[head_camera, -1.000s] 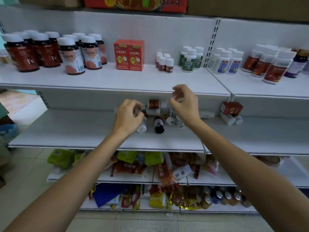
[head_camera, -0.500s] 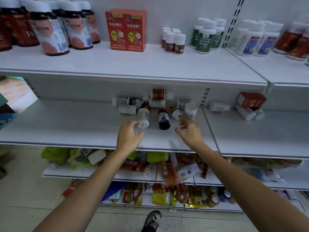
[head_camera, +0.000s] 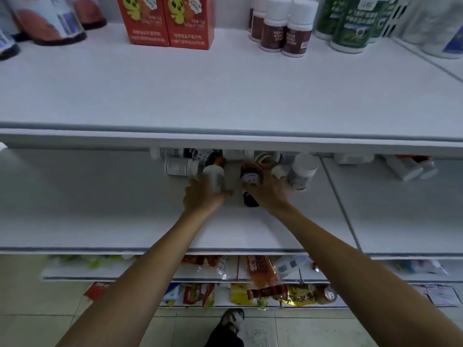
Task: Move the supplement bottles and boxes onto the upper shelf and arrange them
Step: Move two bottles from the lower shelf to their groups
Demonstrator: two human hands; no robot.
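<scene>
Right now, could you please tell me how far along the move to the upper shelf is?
Done: red boxes, brown-label bottles and green bottles stand on the upper shelf. In hand: the left hand grips a pale bottle, the right hand a dark bottle, both at the lower shelf. Left: the pile of lying bottles behind them and the loose items to the right.

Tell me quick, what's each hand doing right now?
Left hand: grips a pale bottle.
Right hand: grips a dark bottle.
</scene>
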